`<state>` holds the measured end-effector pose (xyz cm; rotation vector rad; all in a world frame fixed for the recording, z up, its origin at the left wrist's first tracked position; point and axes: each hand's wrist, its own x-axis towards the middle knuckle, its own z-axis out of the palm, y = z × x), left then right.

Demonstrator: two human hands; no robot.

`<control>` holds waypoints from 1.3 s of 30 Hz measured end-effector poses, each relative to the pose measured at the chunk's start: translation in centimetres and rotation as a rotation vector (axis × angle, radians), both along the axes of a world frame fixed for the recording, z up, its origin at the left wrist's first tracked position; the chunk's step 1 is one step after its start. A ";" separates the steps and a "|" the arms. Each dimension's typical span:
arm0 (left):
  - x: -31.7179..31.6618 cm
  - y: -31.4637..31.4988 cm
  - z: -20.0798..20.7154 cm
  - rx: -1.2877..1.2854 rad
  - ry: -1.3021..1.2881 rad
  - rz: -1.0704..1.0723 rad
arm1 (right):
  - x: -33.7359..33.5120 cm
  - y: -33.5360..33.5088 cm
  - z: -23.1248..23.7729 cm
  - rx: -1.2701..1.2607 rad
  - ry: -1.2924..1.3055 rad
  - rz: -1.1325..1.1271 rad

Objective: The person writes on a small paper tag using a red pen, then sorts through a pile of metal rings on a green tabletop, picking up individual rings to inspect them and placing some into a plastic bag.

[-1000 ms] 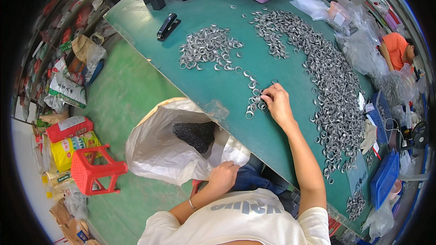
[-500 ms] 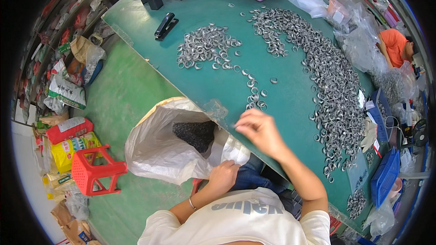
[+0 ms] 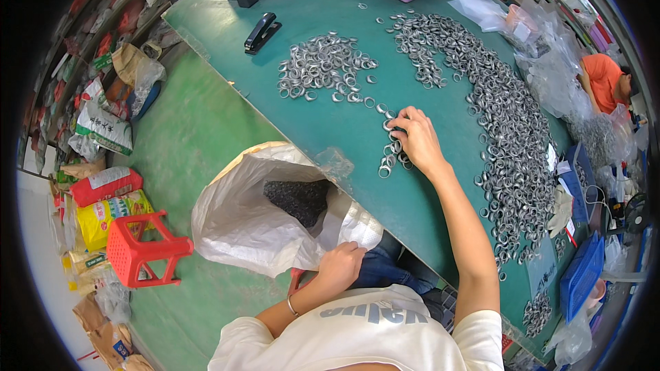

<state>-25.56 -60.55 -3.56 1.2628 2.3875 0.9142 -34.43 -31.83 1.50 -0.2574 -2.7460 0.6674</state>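
In the head view, the rings (image 3: 323, 69) are dull silver-grey bands with open centres, lying on the green surface (image 3: 309, 124) in a loose pile, a thin trail running from it toward the person, and a long, dense sweep to the right. The right hand (image 3: 418, 139) bends its fingers down at the trail, though whether they have closed on a ring cannot be told. The left hand (image 3: 340, 266) grips the rim of a white bag (image 3: 230, 223), gaping beside the surface's edge with a dark, grainy heap (image 3: 297, 200) inside.
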 end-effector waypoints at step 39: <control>0.1 0.8 0.2 -0.016 0.032 -0.015 | 12.5 -4.3 8.3 -1.229 0.389 0.131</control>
